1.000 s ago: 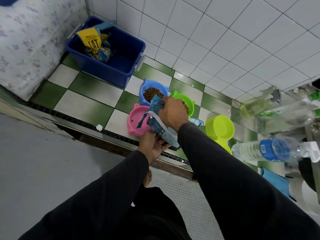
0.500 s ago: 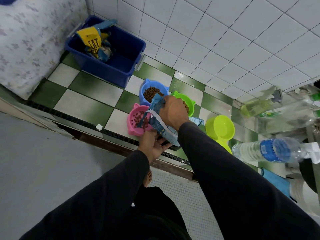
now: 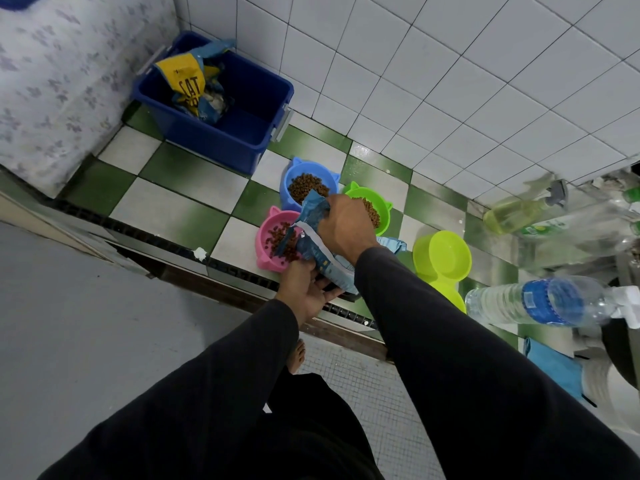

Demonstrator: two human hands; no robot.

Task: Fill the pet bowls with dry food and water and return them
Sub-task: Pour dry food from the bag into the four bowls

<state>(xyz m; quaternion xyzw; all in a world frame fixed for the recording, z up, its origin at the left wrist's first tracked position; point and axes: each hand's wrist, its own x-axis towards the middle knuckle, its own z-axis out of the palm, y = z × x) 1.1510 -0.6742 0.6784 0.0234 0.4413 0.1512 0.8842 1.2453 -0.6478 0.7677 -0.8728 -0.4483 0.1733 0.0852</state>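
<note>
1. Over the pink bowl [image 3: 273,239]: food bag [image 3: 313,233] is tipped, mouth down-left, with kibble landing inside. Right hand [image 3: 346,226] is curled over the bag's upper end; left hand [image 3: 306,289] cups and pinches its lower end from below.
2. Pink bowl sits on the checkered floor [image 3: 180,199] at the tile edge, just beside the blue bowl [image 3: 310,185] and green bowl [image 3: 372,206]. Both of those hold kibble. Yellow-green bowl [image 3: 443,254], to the right, looks empty, likely the water one.
3. Risks:
- The bag mouth is floppy and offset toward the rim, so kibble could spill onto the floor or into the drain channel [image 3: 242,271] right alongside.
- Tipping too steeply dumps a surge and overfills the bowl.
- Light plastic bowl on smooth tile; a bag nudge could slide it off the step edge.
4. Water not yet poured, I'd say. The bottle [image 3: 540,301] hangs at right, near the yellow-green bowl.
5. Room: white tiled wall [image 3: 450,81], green and white floor tiles, grey lower floor [image 3: 86,323] at left. Blue bin [image 3: 225,133] in the corner holds another cat food bag [image 3: 188,81].
</note>
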